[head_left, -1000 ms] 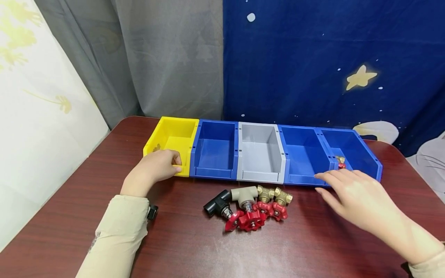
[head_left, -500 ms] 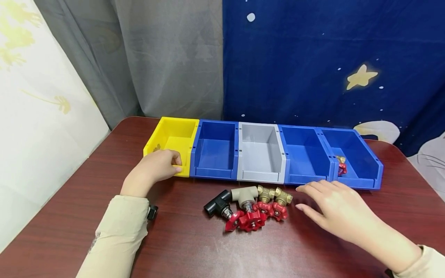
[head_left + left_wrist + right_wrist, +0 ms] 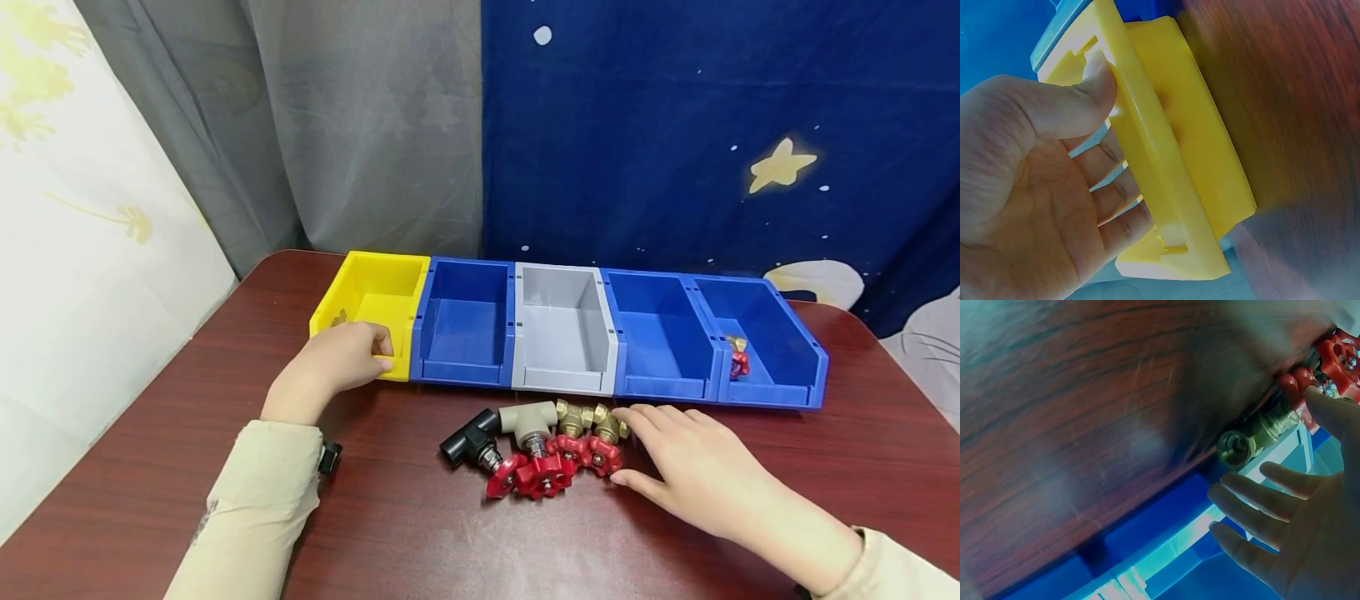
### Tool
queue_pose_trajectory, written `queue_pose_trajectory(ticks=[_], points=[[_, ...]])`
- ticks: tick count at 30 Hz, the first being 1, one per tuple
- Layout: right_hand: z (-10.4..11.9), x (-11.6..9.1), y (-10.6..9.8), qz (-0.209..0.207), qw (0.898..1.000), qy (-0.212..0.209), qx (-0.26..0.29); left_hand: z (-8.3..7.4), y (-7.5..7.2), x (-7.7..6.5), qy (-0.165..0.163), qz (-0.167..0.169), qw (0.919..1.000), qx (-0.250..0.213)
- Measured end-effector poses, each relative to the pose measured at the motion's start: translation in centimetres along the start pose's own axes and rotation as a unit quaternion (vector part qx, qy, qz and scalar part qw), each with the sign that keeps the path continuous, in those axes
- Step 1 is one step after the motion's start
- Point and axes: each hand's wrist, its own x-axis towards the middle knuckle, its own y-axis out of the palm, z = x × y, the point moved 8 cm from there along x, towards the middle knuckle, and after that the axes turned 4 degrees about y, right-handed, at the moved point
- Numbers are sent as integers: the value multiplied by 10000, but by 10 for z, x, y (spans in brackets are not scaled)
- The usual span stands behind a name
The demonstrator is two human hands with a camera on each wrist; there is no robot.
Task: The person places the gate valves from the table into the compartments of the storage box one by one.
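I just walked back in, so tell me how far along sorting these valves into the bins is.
Done: one brass valve lies in the rightmost blue bin. In hand: the right hand reaches the nearest brass valve on the table; the left hand grips the yellow bin. Left: four valves on the table.

No readable text, label, brand or number shows in any view. The bins and valves carry no legible marking. The blue backdrop bears only star and dot pictures, no words.
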Motion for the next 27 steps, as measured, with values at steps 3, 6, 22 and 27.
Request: queue_pose_trajectory(ticks=[3, 6, 22, 27], points=[[3, 2, 4, 20, 10000, -51, -9, 0, 0, 0, -34, 10, 10000, 5], [8, 4, 7, 5, 9999, -119, 10, 0, 0, 0, -58, 13, 10000, 10], [16, 14, 17, 127, 9996, -225, 70, -1, 0, 0, -4, 20, 10000, 52], [17, 16, 20, 140, 9996, -262, -6, -1, 0, 1, -7, 10, 10000, 70]])
